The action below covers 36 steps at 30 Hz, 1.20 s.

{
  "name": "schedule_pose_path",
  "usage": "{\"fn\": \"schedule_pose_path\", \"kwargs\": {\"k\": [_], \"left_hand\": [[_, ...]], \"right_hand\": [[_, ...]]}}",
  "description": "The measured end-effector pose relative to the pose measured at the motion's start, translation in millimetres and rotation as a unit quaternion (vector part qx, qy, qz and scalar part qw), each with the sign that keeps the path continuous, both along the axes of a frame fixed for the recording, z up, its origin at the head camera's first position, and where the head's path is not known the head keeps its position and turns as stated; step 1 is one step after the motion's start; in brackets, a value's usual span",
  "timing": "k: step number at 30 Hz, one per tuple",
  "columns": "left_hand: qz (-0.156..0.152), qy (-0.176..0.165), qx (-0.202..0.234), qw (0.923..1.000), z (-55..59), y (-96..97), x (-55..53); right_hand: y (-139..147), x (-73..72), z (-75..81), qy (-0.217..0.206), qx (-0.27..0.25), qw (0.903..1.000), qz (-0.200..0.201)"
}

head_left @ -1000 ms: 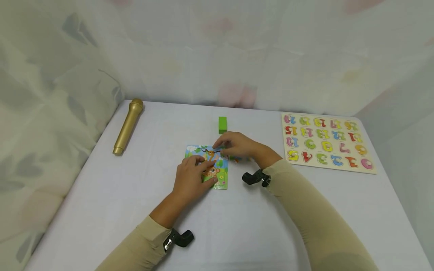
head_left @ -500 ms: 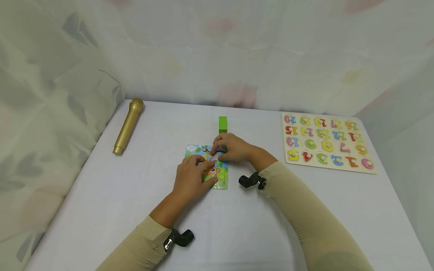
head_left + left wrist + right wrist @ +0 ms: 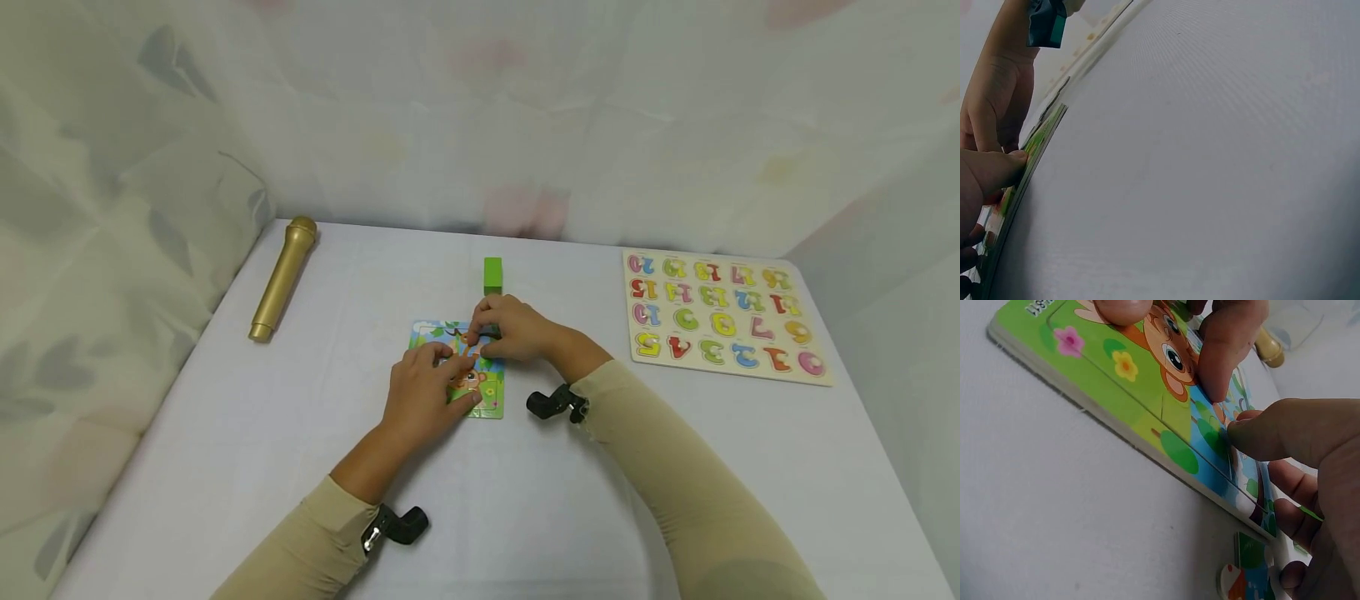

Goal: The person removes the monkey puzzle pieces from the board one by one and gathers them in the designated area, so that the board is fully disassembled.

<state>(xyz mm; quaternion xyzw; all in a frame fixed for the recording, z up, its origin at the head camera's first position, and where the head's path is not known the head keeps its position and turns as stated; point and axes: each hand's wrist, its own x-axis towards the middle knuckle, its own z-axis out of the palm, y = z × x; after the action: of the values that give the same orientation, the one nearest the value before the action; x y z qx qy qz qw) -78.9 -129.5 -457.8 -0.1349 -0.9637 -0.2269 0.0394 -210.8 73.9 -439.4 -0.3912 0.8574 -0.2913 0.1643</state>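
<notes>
A small jigsaw puzzle (image 3: 491, 400) with a cartoon monkey on green and blue lies flat on the white table. My left hand (image 3: 423, 396) rests on its left part, fingers spread over the picture. In the left wrist view, the left thumb (image 3: 1000, 165) lies along the puzzle's near edge. My right hand (image 3: 517, 329) is over the upper right corner, where thumb and fingertips pinch a puzzle piece (image 3: 1232, 456) at the board's surface; the hand hides much of it. Beside the board, below the right hand, lie loose pieces (image 3: 1250, 562).
Just beyond the right hand stands a green block (image 3: 492, 275). A gold toy microphone (image 3: 285, 281) lies at the back left. On the right is a wooden number puzzle board (image 3: 750, 372). Patterned cloth (image 3: 525, 125) hangs behind the table.
My right hand has shifted slightly left and down onto the puzzle's upper right corner, its thumb and fingers closing in there. The left hand has stayed in place.
</notes>
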Motion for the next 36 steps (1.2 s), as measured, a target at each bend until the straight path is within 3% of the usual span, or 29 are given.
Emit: {"fn": "schedule_pose_path", "kwargs": {"k": [7, 16, 26, 36], "left_hand": [[0.002, -0.012, -0.006, 0.9999, -2.6, 0.5, 0.0], [0.002, -0.019, 0.003, 0.9998, -0.4, 0.7, -0.9], [0.004, -0.023, 0.000, 0.9997, -0.4, -1.6, -1.3], [-0.004, -0.016, -0.004, 0.9999, 0.1, -1.9, -1.2]], "right_hand": [[1, 1.8, 1.0, -0.011, 0.013, 0.9998, -0.010], [2, -3.9, 3.2, -0.021, -0.009, 0.9997, 0.008], [6, -8.5, 2.3, -0.104, -0.024, 0.9936, -0.036], [7, -6.6, 8.4, -0.127, -0.006, 0.9894, -0.071]]}}
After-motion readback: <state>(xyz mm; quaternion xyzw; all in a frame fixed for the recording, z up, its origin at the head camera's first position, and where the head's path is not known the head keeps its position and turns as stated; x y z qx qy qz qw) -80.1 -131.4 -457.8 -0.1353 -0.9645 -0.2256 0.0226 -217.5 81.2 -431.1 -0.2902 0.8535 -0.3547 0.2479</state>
